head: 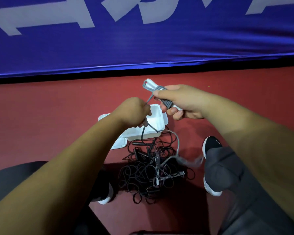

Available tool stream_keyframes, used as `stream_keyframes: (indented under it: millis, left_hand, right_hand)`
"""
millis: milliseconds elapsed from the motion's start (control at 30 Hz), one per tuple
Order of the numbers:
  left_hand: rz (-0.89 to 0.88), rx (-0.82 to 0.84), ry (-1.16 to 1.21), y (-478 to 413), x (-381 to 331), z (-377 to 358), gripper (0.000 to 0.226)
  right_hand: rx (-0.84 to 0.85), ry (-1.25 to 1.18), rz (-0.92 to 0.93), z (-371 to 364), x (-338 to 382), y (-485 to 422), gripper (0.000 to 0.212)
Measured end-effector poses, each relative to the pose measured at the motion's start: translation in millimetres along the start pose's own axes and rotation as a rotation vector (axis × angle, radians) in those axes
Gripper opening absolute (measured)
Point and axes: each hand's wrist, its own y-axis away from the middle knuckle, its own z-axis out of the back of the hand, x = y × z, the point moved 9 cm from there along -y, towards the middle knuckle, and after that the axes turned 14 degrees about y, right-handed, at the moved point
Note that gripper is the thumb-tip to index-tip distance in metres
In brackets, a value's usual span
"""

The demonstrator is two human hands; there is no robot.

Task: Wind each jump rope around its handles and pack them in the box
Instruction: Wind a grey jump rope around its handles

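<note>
While clamping handles point(150, 82) lying 10-to-4 in curled right hand point(185, 102), pinches rope point(148, 99) with left hand point(134, 111) at 8 o'clock, nearer box point(139, 134), seemingly poised for next wrap.

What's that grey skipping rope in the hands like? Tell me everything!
The grey jump rope is a matte cord with white handles. Several turns are wound tightly around the handles, which the right hand grips in the air. A small loop sticks out past one handle end. The left hand pinches the loose strand, taut between the hands. The rest hangs down in front of the white box and trails, blurred, onto the floor by the tangled black ropes.
</note>
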Motion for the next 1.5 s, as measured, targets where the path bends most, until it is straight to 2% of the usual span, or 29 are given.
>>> stream_keyframes:
  millis: [100, 167, 233, 300, 367, 567, 633, 800, 900, 1067, 1133, 1200, 1267, 1500]
  left_hand:
    - [-0.059, -0.058, 0.176, 3, -9, 7, 0.031]
    - [-0.167, -0.140, 0.170, 3, -17, 17, 0.032]
    - [-0.249, -0.189, 0.271, 4, -23, 23, 0.030]
    - [-0.284, -0.177, 0.491, 3, -24, 25, 0.029]
    - [-0.282, -0.150, 0.651, 5, -25, 24, 0.032]
    - [-0.246, -0.143, 0.899, 6, -30, 25, 0.050]
    - [-0.256, -0.132, 0.864, 5, -30, 27, 0.044]
    - [-0.324, -0.056, 0.521, 10, -34, 25, 0.028]
    - [-0.331, -0.032, 0.390, 7, -31, 23, 0.026]
    - [-0.244, 0.018, 0.176, -2, -17, 17, 0.028]
    - [-0.180, 0.007, 0.173, -3, -10, 16, 0.022]
    - [-0.049, -0.009, 0.266, -3, 2, 15, 0.015]
    - [0.047, -0.007, 0.350, -4, 13, 10, 0.018]
    - [0.107, -0.029, 0.410, -8, 25, 9, 0.022]
  right_hand:
    - [-0.078, -0.124, -0.017, 9, 1, -1, 0.058]
    - [-0.122, -0.194, -0.053, 16, -2, -3, 0.063]
    - [-0.133, -0.236, -0.072, 19, -4, -3, 0.060]
    - [-0.132, -0.246, -0.075, 19, -3, -2, 0.057]
    - [-0.134, -0.240, -0.074, 19, -2, -2, 0.055]
    - [-0.134, -0.255, -0.062, 19, 1, -2, 0.052]
    - [-0.129, -0.269, -0.050, 20, 4, -1, 0.049]
    - [-0.148, -0.275, -0.048, 30, 6, -1, 0.043]
    - [-0.155, -0.267, -0.030, 32, 7, 2, 0.041]
    - [-0.119, -0.216, -0.005, 25, 10, 6, 0.043]
    - [-0.080, -0.184, 0.007, 18, 10, 7, 0.046]
    - [-0.032, -0.159, 0.014, 11, 11, 7, 0.050]
    - [0.004, -0.143, 0.022, 5, 12, 8, 0.050]
    - [0.126, -0.096, 0.069, -8, 22, 15, 0.050]
